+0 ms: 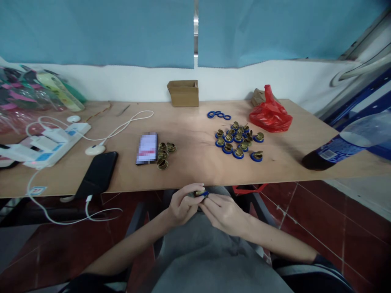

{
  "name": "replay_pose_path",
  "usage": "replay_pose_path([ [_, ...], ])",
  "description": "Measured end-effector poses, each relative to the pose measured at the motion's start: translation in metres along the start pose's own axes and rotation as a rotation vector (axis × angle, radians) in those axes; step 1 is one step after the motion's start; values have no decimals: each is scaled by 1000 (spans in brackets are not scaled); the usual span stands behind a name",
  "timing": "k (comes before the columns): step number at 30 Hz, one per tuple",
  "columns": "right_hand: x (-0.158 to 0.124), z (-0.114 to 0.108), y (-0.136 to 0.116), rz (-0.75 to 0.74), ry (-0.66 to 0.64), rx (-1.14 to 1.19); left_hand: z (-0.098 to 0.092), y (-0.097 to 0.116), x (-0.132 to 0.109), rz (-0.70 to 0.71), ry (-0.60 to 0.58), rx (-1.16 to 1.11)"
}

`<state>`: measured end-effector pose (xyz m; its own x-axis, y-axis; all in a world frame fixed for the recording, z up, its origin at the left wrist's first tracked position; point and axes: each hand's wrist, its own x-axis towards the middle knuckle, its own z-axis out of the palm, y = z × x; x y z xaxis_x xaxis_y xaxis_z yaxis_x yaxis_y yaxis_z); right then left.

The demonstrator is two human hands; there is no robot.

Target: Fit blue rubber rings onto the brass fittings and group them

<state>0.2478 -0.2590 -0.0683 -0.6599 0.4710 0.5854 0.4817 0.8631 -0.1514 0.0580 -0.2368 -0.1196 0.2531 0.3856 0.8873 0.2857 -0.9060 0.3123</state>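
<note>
Just in front of the table edge, my two hands meet over a small brass-coloured piece with a blue ring (201, 193). My left hand (181, 205) pinches it from the left, thumb and forefinger closed on it. Fingers of my right hand (224, 211) press together at its right side, hiding part of the ring. On the table, a group of brass pieces set in blue rings (238, 152) lies to the right. Several brass pieces without a visible blue ring (163, 164) sit beside a lit phone (147, 148). Loose blue rings (227, 117) lie farther back.
Along the wall stand an open cardboard box (184, 95) and a red plastic bag (270, 114). A dark drink bottle (332, 150) leans at the right. Left are a power strip (61, 142) with cables, a black phone (97, 173) over the edge, and clear bottles (39, 93).
</note>
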Motion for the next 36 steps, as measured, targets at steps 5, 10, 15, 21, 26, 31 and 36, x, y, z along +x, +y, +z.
replay_pose_path([
  [5, -2, 1, 0, 22, -17, 18, 3, 1, -3, -28, 16, -15],
  [10, -3, 0, 0, 54, -31, 36, 2, 5, 5, -15, 3, 1],
  [15, -6, 3, 2, 60, -28, 58, 4, 6, 8, -45, -10, -2],
  [21, -9, 9, 4, -25, -27, -6, 9, 8, 5, -179, -32, -64],
  [26, -8, 8, 9, -96, 91, -57, 5, 17, 18, -275, 59, -79],
  [31, -5, 5, 10, -146, 182, -51, -1, 20, 24, -231, 99, -101],
  [36, -6, 6, 9, -102, 304, -1, -2, 20, 24, -271, 100, -125],
])
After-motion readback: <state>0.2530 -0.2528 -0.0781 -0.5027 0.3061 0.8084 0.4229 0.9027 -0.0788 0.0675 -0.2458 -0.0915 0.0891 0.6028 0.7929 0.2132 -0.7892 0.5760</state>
